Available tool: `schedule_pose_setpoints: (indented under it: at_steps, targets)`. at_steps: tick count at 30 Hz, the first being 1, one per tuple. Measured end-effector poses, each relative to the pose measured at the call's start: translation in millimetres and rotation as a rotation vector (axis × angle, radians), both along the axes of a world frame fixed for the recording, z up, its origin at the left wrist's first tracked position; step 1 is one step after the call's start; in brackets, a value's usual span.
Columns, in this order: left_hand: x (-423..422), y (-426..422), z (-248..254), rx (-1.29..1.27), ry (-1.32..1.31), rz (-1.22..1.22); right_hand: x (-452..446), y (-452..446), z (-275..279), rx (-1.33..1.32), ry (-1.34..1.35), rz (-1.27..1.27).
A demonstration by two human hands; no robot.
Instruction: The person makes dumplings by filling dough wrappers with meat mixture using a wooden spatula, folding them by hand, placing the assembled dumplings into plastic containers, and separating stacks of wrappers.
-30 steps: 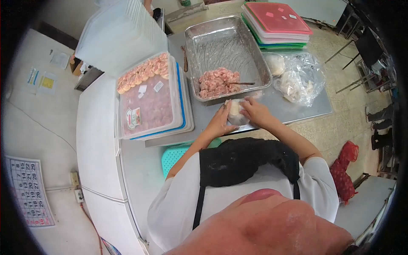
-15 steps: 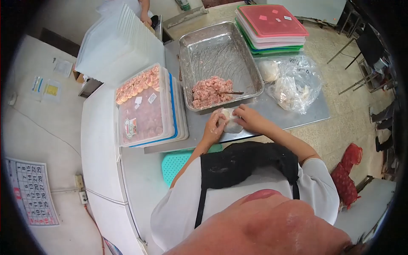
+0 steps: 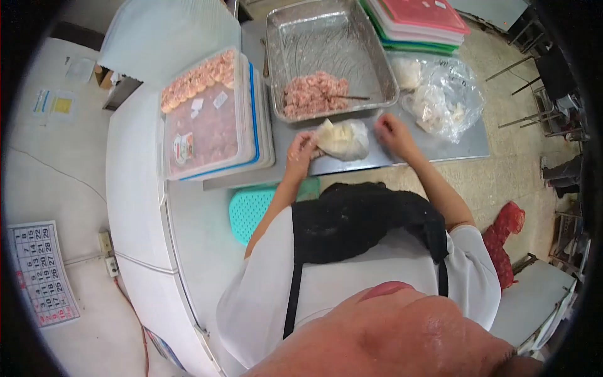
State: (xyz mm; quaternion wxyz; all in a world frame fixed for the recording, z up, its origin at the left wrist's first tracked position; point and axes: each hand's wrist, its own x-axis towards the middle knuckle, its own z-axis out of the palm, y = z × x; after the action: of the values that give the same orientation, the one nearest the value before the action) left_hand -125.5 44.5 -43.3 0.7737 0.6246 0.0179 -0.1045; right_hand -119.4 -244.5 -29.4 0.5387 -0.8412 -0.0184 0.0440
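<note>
A pale, layered bundle that looks like dough wrappers [image 3: 342,139], partly in clear plastic, lies at the table's front edge. My left hand [image 3: 301,149] is closed on its left side, thumb and fingers pinching the edge. To the right of the bundle and apart from it, my right hand [image 3: 394,133] is raised with curled fingers; whether anything is in them is hidden. Just behind, a deep metal tray [image 3: 326,47] holds a mound of pinkish ground meat [image 3: 312,94] at its near end. A thin dark utensil [image 3: 352,97] sticks out of the meat.
At left stand stacked plastic containers [image 3: 207,141] with rows of filled pieces, before tall translucent trays [image 3: 169,38]. A clear bag [image 3: 449,103] with pale contents lies right, below coloured lids [image 3: 427,16]. A turquoise perforated basket [image 3: 251,213] sits beneath the table's edge.
My right hand has come away from the pale bundle to the right. My left hand stays on it, and the bundle shows more openly. The whole view has shifted, with the table higher in frame.
</note>
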Motion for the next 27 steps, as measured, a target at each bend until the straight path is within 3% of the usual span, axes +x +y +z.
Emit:
schedule_pose_setpoints:
  at_steps: [1,4,7,8,11,13,16,18,19,22,24,27]
  targets:
    - [0,3,-5,-0.161,0.059,0.028,0,-11,-10,-0.075,-0.045,-0.047]
    - [-2,7,0,-0.181,0.106,-0.026,-5,-15,-24,-0.027,-0.075,-0.016]
    - [1,-5,5,0.333,-0.227,-0.164,-15,24,1,-0.065,-0.173,0.045]
    - [5,-11,-14,0.508,-0.447,-0.093,-15,36,9,-0.118,-0.198,0.093]
    - [-2,-22,22,0.759,-0.456,-0.05,-15,46,12,-0.148,-0.262,0.15]
    - [0,-21,24,0.61,-0.485,0.028,-13,37,13,-0.15,-0.373,0.141]
    - [-1,-17,27,0.611,-0.59,0.096,-18,16,-7,-0.041,-0.26,0.024]
    - [4,-15,27,0.663,-0.709,0.126,-19,-3,-12,-0.009,-0.047,-0.048]
    - [3,-15,33,0.646,-0.655,0.117,-19,-14,-14,0.007,0.059,-0.086]
    - [1,-16,39,0.486,-0.448,0.119,-16,-44,-30,-0.467,-0.049,0.027]
    - [1,-13,23,0.235,-0.246,0.18,-17,-44,-26,-0.449,-0.096,-0.029]
    - [-5,12,-5,0.097,-0.006,0.248,-22,-22,9,-0.383,-0.312,-0.012]
